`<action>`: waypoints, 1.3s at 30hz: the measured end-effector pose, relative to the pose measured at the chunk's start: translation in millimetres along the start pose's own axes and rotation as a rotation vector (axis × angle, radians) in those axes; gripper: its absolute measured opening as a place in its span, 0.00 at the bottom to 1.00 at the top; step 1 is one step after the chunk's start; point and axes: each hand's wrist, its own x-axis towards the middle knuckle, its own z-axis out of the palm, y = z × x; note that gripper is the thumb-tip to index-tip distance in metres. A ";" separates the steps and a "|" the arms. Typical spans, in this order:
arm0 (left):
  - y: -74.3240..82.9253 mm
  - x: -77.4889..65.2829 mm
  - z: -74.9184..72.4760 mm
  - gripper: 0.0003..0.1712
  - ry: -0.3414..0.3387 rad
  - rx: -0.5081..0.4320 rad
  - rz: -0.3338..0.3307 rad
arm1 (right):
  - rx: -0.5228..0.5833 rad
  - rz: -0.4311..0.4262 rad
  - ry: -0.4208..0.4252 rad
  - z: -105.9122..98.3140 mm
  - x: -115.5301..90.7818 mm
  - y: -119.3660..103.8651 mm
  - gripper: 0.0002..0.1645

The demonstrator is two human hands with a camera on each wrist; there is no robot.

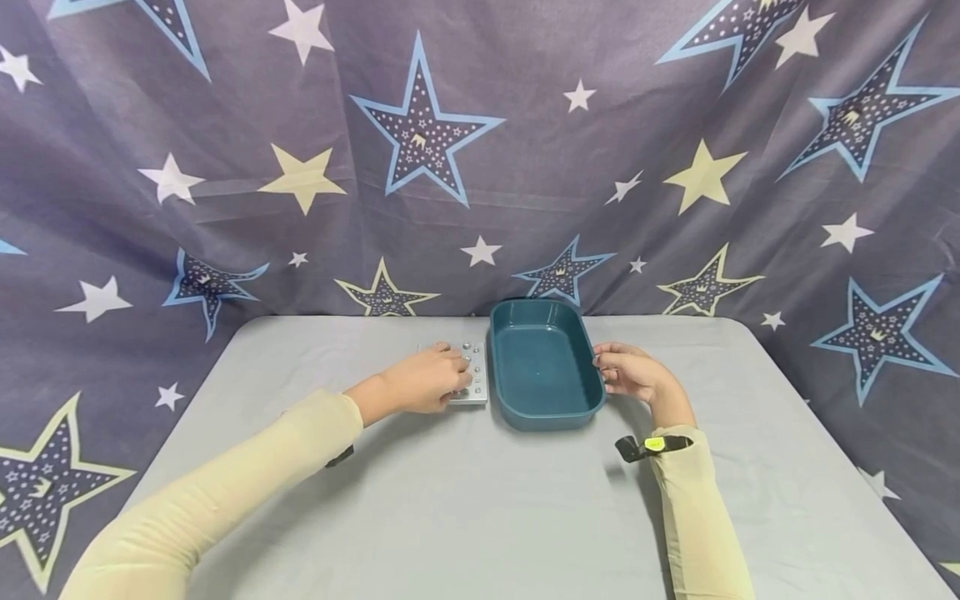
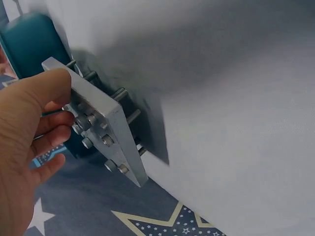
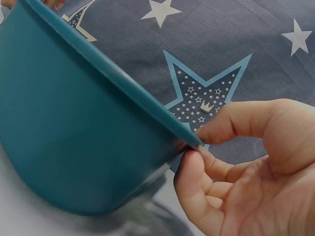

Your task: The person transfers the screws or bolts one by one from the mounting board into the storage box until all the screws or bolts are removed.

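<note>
A silver metal plate (image 1: 478, 393) lies left of a teal plastic tub (image 1: 536, 422). In the left wrist view the plate (image 2: 129, 142) carries several bolts, their heads on one face and threaded ends sticking out of the other. My left hand (image 1: 431, 379) reaches over the plate; its thumb and bent fingers (image 2: 59, 119) close in at a bolt head, which they mostly hide. With thumb and forefinger, my right hand (image 1: 633, 372) pinches the rim of the tub (image 3: 83, 128) on its right side.
Everything stands on a table with a pale grey cover (image 1: 480, 508), toward its far edge. A dark curtain with a star print (image 1: 480, 225) hangs right behind that edge. A black strap with a small camera (image 1: 637, 448) sits on the right wrist.
</note>
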 end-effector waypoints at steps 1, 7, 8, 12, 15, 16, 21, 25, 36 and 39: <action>0.4 0.1 -1.2 0.15 -0.009 0.029 0.008 | 0.000 -0.001 -0.001 -0.2 0.1 0.1 0.13; 1.6 1.0 -2.7 0.19 -0.021 0.165 0.052 | 0.014 -0.004 -0.008 -1.1 1.7 0.9 0.14; 1.5 1.0 -2.3 0.18 -0.018 0.174 0.055 | 0.016 -0.004 -0.008 -1.2 2.0 1.1 0.14; 0.5 0.1 -1.4 0.16 -0.007 0.192 0.061 | 0.014 -0.005 -0.007 -2.1 3.0 1.3 0.14; -0.6 -1.0 -0.3 0.15 0.002 0.203 0.068 | 0.010 -0.006 -0.007 -2.9 3.4 1.3 0.14; -1.0 -1.4 0.3 0.14 0.005 0.212 0.070 | 0.010 -0.006 -0.007 -3.2 3.5 1.3 0.14; -2.3 -4.7 5.0 0.10 0.065 0.269 0.090 | 0.007 -0.006 -0.008 -3.2 3.4 1.9 0.14; -3.0 -7.2 11.7 0.10 0.117 0.275 0.095 | 0.004 -0.005 -0.009 -2.6 3.4 2.8 0.14; -0.5 -7.4 19.5 0.16 0.075 0.141 0.023 | 0.010 -0.006 -0.010 -3.0 3.2 3.7 0.13; 0.2 -7.0 18.2 0.16 0.057 0.132 0.009 | 0.006 -0.010 -0.008 -3.1 3.2 3.4 0.13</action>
